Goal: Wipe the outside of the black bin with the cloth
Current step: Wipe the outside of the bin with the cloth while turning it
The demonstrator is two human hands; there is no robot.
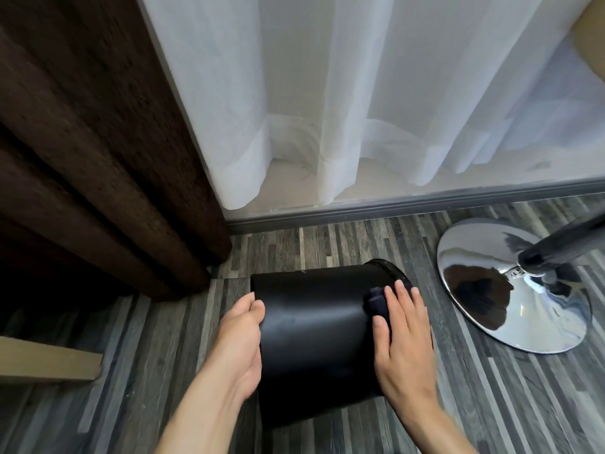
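A round black bin (314, 335) lies tipped on its side on the grey striped floor, its rim pointing away to the upper right. My left hand (240, 339) presses flat against the bin's left end, steadying it. Against the bin's right side, my right hand (401, 335) lies flat with fingers spread, pressing a dark cloth (376, 301) onto the wall near the rim. Only a bunched edge of the cloth shows beyond my fingers; the remainder is hidden under the hand.
A chrome round chair base (491, 309) with a dark post stands close on the right. A dark brown curtain (98, 158) hangs at left, a white sheer curtain (360, 93) behind, over a grey sill. A beige wooden piece (49, 362) lies at far left.
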